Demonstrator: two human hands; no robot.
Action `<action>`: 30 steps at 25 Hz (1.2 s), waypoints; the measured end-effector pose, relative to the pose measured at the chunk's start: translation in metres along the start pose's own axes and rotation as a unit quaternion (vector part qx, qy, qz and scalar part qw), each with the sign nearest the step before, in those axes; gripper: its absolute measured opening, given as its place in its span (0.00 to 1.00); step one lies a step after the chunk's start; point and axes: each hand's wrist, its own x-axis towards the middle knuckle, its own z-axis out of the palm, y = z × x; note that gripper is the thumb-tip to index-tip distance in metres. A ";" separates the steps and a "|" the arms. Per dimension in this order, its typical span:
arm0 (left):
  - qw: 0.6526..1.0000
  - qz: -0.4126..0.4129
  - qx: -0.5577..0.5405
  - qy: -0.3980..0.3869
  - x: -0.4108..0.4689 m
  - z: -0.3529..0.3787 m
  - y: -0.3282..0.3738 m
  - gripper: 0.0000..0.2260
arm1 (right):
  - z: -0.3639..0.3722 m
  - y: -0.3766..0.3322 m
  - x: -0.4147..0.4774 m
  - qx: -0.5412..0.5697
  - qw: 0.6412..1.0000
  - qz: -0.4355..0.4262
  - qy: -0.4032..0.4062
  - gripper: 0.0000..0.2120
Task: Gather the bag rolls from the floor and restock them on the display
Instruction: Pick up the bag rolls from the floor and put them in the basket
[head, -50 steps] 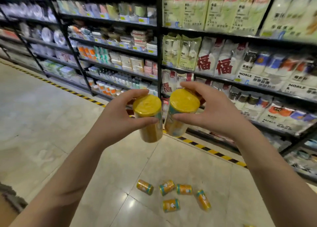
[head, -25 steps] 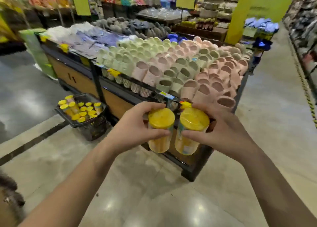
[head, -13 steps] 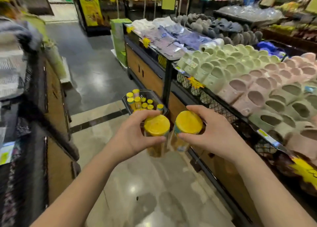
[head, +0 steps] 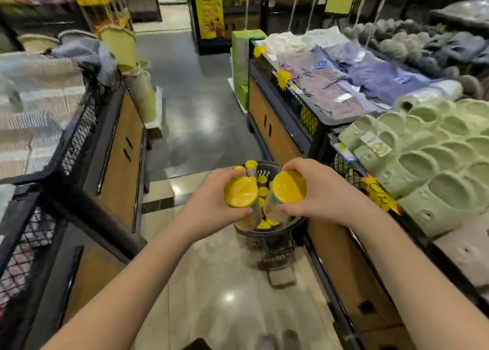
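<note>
— Gripping what?
— Left hand [head: 211,206] clamped round one bag roll [head: 241,192], right hand [head: 320,190] round a second roll [head: 289,186], both over the display basket [head: 277,230], near centre.
— Handling?
— Judged light, stiff, wrapper possibly slippery; hold mid-barrel.

My left hand [head: 210,208] grips a yellow-capped cylindrical bag roll [head: 240,194], and my right hand [head: 321,193] grips a second yellow roll [head: 288,188] just beside it, caps tilted towards me. Both hang over a dark plastic basket on a low stand [head: 272,234], which holds more yellow rolls [head: 250,165] standing upright. The basket sits on the glossy tiled floor [head: 225,310] against a wooden display counter [head: 275,135] piled with pale green foam slippers [head: 428,164] and folded grey-blue shirts [head: 344,84].
</note>
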 end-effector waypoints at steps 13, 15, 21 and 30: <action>0.995 -0.065 0.025 -0.071 0.249 0.035 -0.197 0.35 | 0.063 0.099 0.275 -0.052 0.992 0.079 -0.087 0.38; 0.993 -0.069 0.031 -0.093 0.278 0.049 -0.228 0.35 | 0.081 0.112 0.308 -0.060 0.990 0.099 -0.081 0.37; 0.984 -0.084 0.030 -0.153 0.351 0.132 -0.325 0.33 | 0.184 0.195 0.393 -0.056 0.982 0.155 -0.092 0.28; 0.977 -0.090 0.052 -0.187 0.364 0.316 -0.481 0.31 | 0.387 0.341 0.418 -0.036 0.966 0.234 -0.099 0.34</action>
